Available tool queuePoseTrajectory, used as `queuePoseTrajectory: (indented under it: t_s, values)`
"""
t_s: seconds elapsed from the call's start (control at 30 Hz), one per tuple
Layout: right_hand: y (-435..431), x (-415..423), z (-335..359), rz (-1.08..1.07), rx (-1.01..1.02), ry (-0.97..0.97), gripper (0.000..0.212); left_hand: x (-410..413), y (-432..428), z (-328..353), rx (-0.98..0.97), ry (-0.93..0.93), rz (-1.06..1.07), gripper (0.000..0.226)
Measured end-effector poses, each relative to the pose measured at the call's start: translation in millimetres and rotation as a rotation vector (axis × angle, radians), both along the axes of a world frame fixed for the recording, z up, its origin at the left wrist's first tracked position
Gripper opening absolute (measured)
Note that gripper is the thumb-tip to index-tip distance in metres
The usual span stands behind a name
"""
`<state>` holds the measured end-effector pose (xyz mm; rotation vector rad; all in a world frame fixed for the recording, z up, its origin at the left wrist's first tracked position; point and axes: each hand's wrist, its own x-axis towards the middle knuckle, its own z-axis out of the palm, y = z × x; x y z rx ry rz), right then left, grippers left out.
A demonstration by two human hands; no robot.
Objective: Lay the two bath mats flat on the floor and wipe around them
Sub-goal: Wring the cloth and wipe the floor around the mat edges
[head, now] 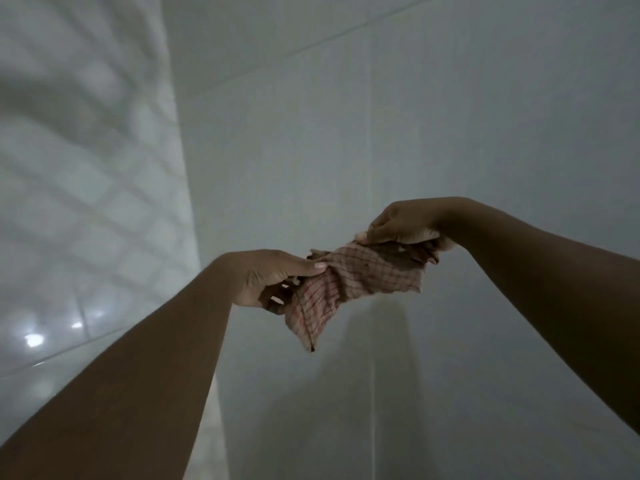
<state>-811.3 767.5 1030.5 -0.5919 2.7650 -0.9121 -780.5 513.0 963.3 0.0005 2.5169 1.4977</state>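
Note:
A worn, red-checked wiping cloth [349,282] with dark stains hangs stretched between both hands in front of a pale wall. My left hand [270,278] pinches its lower left end, with a loose corner dangling below. My right hand [401,223] grips the upper right end, bunched in the fingers. Both arms reach forward and up. No bath mat is in view.
A white tiled wall [86,174] fills the left side, with light reflections near its lower part. A plain pale wall [415,116] stands ahead, and the two walls meet at a corner [194,216]. The arms' shadow falls on the wall below the cloth.

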Motion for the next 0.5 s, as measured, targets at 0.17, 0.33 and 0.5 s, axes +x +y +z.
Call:
queuePoseTrajectory:
  t_s: [0.17,0.33,0.5]
  values:
    - [-150.7,-4.4,-31.4,0.255,0.008,-0.043,0.049,63.7,-137.9,-19.4,0.039,-0.051,0.193,0.056]
    - [-271.9,10.7,-59.9,0.437,-0.030,-0.072,0.056,127.7,-232.2,-26.7,0.002,-0.073,0.392,0.048]
    - [-364.9,35.2,-70.4,0.634,-0.031,-0.159,0.066,183.3,-306.2,-33.8,0.046,-0.098,0.573,0.058]
